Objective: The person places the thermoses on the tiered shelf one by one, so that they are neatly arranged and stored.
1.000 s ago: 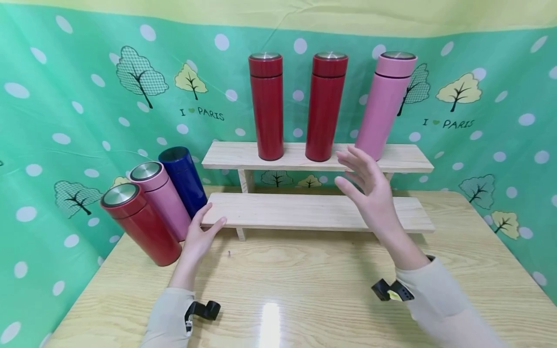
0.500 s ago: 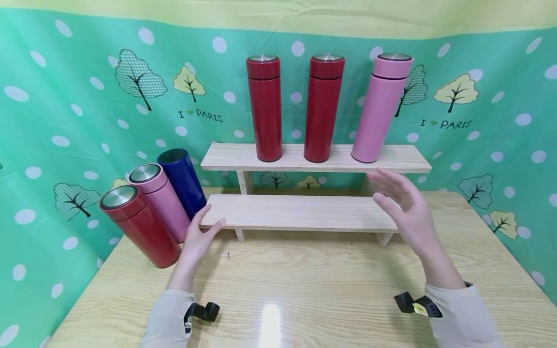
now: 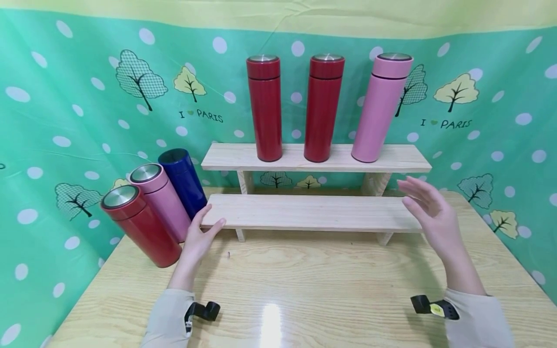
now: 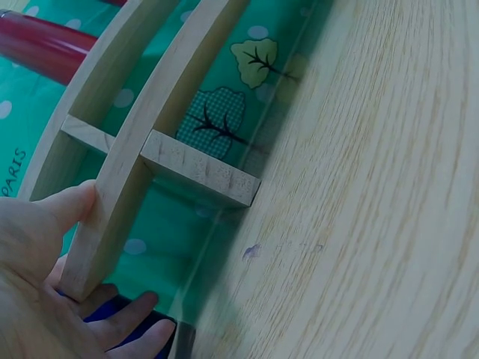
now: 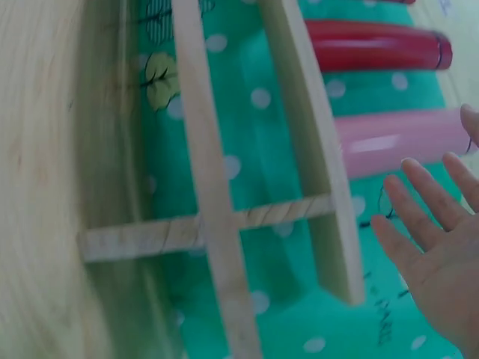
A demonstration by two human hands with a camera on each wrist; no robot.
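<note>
Right hand (image 3: 439, 224) has moved to the right end of the wooden shelf (image 3: 226, 155), grip released; the pink thermos (image 3: 379, 108) stands free on its upper tier, seemingly placed; left hand (image 3: 199, 239) grasps its lower board (image 3: 304, 212).

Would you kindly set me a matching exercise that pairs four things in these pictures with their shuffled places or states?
Column one
1. Bare left hand
2. Dark blue cylindrical bottle
3. Pale wooden upper board
4. Bare right hand

Column two
A. Is raised with nothing in its grasp
B. Grips the left end of the pale wooden lower board
C. Stands left of that lower board, beside a pink cylindrical bottle
D. Bears two glossy red cylindrical bottles and a pink one

Pairs: 1-B, 2-C, 3-D, 4-A
</note>
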